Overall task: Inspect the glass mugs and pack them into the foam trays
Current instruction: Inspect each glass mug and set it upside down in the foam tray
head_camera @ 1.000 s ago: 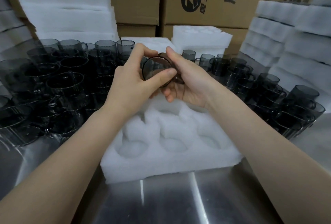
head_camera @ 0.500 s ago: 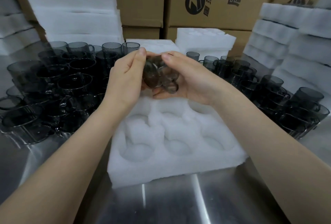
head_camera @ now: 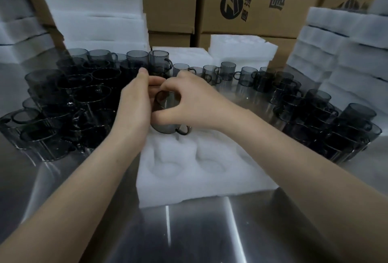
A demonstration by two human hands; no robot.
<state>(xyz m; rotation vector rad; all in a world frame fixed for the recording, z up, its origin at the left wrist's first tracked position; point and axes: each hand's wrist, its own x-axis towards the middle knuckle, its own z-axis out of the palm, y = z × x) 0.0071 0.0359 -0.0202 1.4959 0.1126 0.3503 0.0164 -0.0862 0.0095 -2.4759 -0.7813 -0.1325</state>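
A smoky grey glass mug (head_camera: 168,127) stands upright at a far pocket of the white foam tray (head_camera: 201,187), its handle pointing right. My left hand (head_camera: 134,105) wraps its left side. My right hand (head_camera: 189,98) pinches its rim from above with thumb and fingers. The tray's near pockets hold nothing. The mug's foot is hidden by foam and my hands.
Several grey mugs (head_camera: 69,103) crowd the steel table (head_camera: 189,233) at the left, several more mugs (head_camera: 327,119) stand at the right and along the back. Foam tray stacks (head_camera: 346,56) rise on both sides. Cardboard boxes (head_camera: 256,0) wall the back.
Both hands turned the mug from tilted, held up in the air, to upright and lowered it down to the tray's far row. My view shifted slightly.
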